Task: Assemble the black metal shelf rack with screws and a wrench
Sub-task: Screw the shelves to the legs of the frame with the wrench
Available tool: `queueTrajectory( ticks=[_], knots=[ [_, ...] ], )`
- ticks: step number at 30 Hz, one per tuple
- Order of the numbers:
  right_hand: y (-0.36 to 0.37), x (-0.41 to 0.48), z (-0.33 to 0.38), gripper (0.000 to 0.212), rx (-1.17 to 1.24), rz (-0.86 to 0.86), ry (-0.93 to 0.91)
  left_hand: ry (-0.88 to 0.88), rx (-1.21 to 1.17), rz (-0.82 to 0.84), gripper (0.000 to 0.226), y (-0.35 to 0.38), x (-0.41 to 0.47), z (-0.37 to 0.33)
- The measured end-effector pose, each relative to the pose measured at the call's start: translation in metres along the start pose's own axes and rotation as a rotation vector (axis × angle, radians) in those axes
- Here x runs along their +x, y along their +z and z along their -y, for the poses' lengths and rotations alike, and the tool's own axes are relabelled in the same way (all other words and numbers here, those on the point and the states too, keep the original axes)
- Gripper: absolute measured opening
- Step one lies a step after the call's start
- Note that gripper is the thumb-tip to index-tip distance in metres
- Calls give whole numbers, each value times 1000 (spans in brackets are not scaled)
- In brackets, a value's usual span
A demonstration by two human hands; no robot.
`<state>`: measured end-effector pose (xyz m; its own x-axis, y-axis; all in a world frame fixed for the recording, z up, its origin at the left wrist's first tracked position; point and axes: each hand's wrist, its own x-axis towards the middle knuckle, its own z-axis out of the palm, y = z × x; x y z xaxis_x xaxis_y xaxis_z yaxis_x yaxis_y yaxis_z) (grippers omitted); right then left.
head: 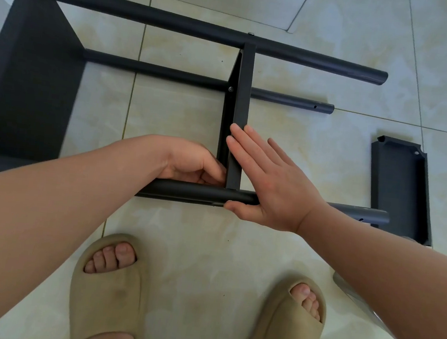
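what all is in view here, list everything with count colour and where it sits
poles: three in view, black, lying across the floor: far pole, middle pole, near pole
fitted shelves: two, black, standing on edge between the poles: left shelf, middle shelf
loose shelf: one, black, on the floor at right
screw head: one, silver, where the middle shelf meets the middle pole
floor: beige tiles, under everything
slippers: two, beige, bottom of view
left hand: fingers curled at the corner of the middle shelf and near pole
right hand: flat against the middle shelf, thumb under the near pole
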<state>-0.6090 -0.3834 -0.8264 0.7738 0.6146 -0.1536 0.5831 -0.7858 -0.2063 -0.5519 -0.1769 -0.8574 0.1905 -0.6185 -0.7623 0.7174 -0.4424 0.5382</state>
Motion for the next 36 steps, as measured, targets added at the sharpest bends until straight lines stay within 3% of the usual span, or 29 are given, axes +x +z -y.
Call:
queueTrajectory(
  ticks=[8, 14, 20, 25, 31, 36],
  knots=[
    [-1, 0, 0, 97, -4, 4, -1, 32, 56, -57, 14, 2, 4, 1],
    [0, 0, 0, 97, -5, -4, -1, -16, 25, 9, 25, -1, 0, 0],
    [1, 0, 0, 96, 0, -18, -5, 26, 61, -66, 12, 3, 3, 1],
    [1, 0, 0, 96, -5, -20, -4, -28, 20, 6, 22, -1, 0, 0],
    [0, 0, 0, 96, 4, -14, -3, 57, 48, -58, 13, 2, 4, 1],
    [1, 0, 0, 96, -1, -15, 0, 27, -7, 10, 22, -1, 1, 0]
  ],
)
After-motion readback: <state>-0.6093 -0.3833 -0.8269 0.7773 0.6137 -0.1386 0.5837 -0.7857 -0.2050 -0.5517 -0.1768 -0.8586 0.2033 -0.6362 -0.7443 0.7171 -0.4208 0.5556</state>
